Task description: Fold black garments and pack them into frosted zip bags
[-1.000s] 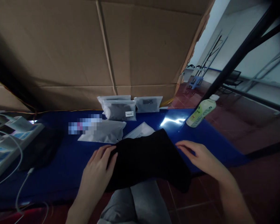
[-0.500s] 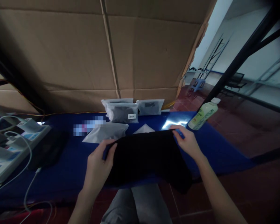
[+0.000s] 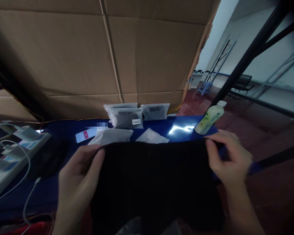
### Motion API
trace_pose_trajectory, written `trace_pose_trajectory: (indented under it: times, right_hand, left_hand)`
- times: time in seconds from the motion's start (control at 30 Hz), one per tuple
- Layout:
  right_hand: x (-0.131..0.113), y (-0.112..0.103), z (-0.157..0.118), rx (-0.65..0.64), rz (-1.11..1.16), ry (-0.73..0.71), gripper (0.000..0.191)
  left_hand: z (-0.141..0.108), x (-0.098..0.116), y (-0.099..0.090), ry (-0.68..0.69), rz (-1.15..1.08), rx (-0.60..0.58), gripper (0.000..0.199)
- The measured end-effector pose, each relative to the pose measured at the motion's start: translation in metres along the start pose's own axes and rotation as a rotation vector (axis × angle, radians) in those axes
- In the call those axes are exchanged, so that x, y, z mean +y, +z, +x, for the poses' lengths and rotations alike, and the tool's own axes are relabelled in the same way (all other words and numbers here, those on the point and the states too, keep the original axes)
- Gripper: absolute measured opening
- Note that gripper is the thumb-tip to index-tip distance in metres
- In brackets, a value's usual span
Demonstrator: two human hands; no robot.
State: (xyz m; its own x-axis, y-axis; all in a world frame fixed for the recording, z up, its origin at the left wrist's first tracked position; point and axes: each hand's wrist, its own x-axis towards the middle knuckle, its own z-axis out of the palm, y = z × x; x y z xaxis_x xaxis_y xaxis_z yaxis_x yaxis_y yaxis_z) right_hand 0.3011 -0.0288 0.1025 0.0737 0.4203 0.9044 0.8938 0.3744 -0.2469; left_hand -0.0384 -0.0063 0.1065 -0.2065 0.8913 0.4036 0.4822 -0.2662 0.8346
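Both hands hold up a black cloth garment [image 3: 154,186] by its top edge, and it hangs in front of me, hiding the near part of the table. My left hand [image 3: 78,176] pinches the garment's left corner between thumb and fingers. My right hand [image 3: 229,156] grips the right corner. Just beyond the top edge lie a flat frosted zip bag [image 3: 110,137] and a white flat packet [image 3: 152,136]. Behind them stand two frosted zip bags, one with dark contents and a barcode label [image 3: 126,118], the other [image 3: 155,111] leaning beside it.
The blue table [image 3: 63,130] has a pale green bottle [image 3: 209,119] lying near its right end. A white power strip [image 3: 5,173] with cables sits at left. Large cardboard sheets [image 3: 88,55] stand behind the table, and a black metal frame [image 3: 250,55] rises at right.
The garment has been lifted off the table and spread wider, with both hands raised toward me and apart. Its lower part now hangs down, covering my legs.
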Motion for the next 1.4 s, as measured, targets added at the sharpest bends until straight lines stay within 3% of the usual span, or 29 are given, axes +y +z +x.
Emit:
trace_pose_trajectory:
  times: [0.07,0.13,0.17,0.2,0.27,0.4,0.47,0.57,0.67,0.73,0.9,1.0,1.1,1.2,1.3,1.4]
  right_hand:
    - [0.019,0.024,0.004,-0.235,-0.031,0.018,0.008]
    - [0.039,0.056,0.005,-0.643,-0.024,0.084,0.015]
    - [0.048,0.073,0.005,-0.845,-0.039,0.118,0.017]
    - [0.055,0.091,0.004,-0.95,-0.085,0.183,0.019]
    - [0.063,0.122,0.001,-0.977,-0.118,0.225,0.027]
    - [0.062,0.17,-0.007,-1.035,-0.122,0.251,0.029]
    - [0.058,0.185,-0.01,-1.063,-0.133,0.269,0.028]
    - [0.057,0.197,-0.013,-1.066,-0.175,0.319,0.02]
    - [0.069,0.192,-0.012,-0.982,-0.274,0.406,0.012]
    - [0.084,0.179,-0.01,-0.904,-0.368,0.48,0.017]
    - [0.122,0.127,-0.013,-0.761,-0.602,0.655,0.029]
    - [0.125,0.099,-0.022,-0.721,-0.694,0.715,0.035]
    - [0.103,0.085,-0.031,-0.678,-0.752,0.685,0.042]
    - [0.062,0.083,-0.04,-0.701,-0.6,0.449,0.038]
    - [0.015,0.087,-0.054,-0.893,-0.176,0.177,0.041]
    - [-0.02,0.094,-0.07,-1.105,-0.061,0.079,0.054]
  left_hand:
    - [0.023,-0.018,0.014,0.08,0.112,-0.116,0.023]
    - [0.036,-0.035,0.033,0.129,0.354,-0.19,0.027]
    - [0.037,-0.041,0.042,0.17,0.496,-0.137,0.03]
    - [0.033,-0.045,0.051,0.236,0.598,-0.114,0.033]
    - [0.014,-0.047,0.066,0.381,0.677,-0.15,0.036]
    - [-0.04,-0.043,0.089,0.627,0.61,-0.503,0.044]
    - [-0.058,-0.044,0.098,0.658,0.616,-0.612,0.052]
    - [-0.066,-0.05,0.107,0.61,0.65,-0.649,0.057]
    - [-0.061,-0.055,0.111,0.564,0.678,-0.633,0.056]
    - [-0.056,-0.058,0.112,0.545,0.695,-0.625,0.055]
    - [-0.039,-0.057,0.112,0.522,0.727,-0.634,0.056]
    - [-0.026,-0.058,0.104,0.532,0.768,-0.594,0.056]
    - [-0.018,-0.067,0.089,0.548,0.814,-0.533,0.055]
    - [-0.018,-0.078,0.073,0.57,0.826,-0.473,0.053]
    - [-0.025,-0.087,0.062,0.583,0.821,-0.451,0.053]
    - [-0.033,-0.094,0.056,0.555,0.816,-0.479,0.052]
